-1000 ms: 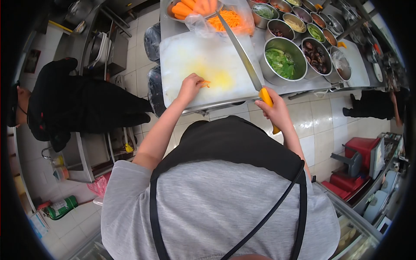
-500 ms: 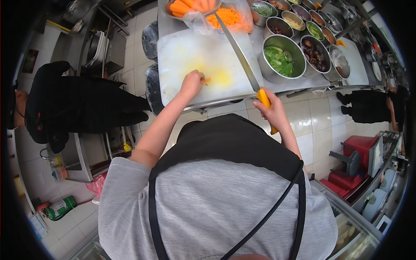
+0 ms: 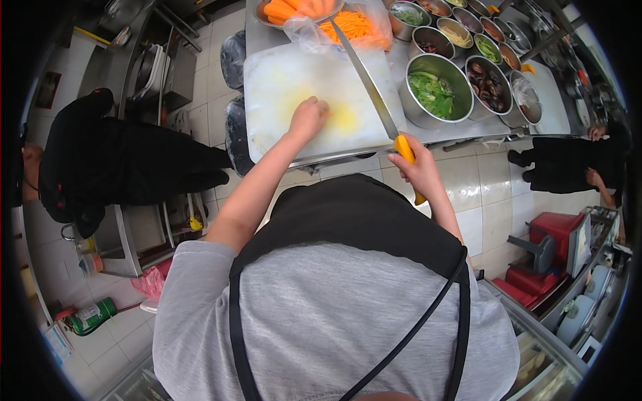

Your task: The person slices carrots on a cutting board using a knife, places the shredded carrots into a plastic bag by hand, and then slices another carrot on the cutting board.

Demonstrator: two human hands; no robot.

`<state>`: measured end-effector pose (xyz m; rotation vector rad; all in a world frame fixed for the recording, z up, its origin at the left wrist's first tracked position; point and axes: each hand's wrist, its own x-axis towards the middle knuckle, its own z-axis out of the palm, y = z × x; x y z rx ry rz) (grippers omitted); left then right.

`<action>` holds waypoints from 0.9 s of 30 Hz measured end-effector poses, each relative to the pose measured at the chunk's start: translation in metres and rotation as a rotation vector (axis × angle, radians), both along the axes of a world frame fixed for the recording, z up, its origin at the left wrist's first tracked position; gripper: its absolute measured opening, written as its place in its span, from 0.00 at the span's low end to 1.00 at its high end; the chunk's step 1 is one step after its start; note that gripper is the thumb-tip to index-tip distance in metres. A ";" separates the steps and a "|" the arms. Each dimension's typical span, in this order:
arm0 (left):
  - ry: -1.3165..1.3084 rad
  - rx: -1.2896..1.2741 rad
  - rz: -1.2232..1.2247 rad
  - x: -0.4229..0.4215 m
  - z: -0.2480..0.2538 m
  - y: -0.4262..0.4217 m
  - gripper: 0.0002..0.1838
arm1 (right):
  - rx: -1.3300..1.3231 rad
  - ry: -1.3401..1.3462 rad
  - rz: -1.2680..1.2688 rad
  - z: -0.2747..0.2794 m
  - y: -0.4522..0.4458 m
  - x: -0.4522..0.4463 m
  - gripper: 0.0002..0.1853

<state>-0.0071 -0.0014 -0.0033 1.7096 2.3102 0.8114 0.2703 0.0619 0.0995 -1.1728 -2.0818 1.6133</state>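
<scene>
My right hand (image 3: 419,167) grips a long kitchen knife by its yellow handle (image 3: 404,148). The blade (image 3: 366,79) points away from me over the right edge of the white cutting board (image 3: 274,77), its tip near the shredded carrot (image 3: 348,28). Low over the board's yellow-stained middle, my left hand (image 3: 309,120) has its fingers curled together. A trace of orange, seemingly carrot shreds, shows at its fingertips; the rest is hidden by the hand. The shredded carrot lies in a clear plastic bag (image 3: 302,32) behind the board, beside a bowl of peeled carrots (image 3: 294,9).
To the right stand a metal pot of green leaves (image 3: 431,93), a pot of dark mushrooms (image 3: 488,83) and several smaller tubs. One person in black (image 3: 134,157) is at the left, another (image 3: 568,164) at the far right. Red containers (image 3: 552,247) sit at lower right.
My left hand has moved slightly right and away from me over the board, and the orange bits beside its fingers are now mostly hidden. The knife hand has barely moved. Both other people have shifted.
</scene>
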 end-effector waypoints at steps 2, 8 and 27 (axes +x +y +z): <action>-0.004 -0.046 0.001 -0.007 -0.005 0.001 0.06 | -0.003 0.000 -0.002 0.000 0.000 0.000 0.28; -0.091 -0.174 -0.058 -0.014 0.006 -0.021 0.05 | -0.022 -0.007 -0.010 -0.004 0.000 0.004 0.27; 0.021 -0.291 -0.112 0.005 0.006 -0.013 0.02 | -0.012 -0.016 0.014 -0.004 0.002 -0.009 0.29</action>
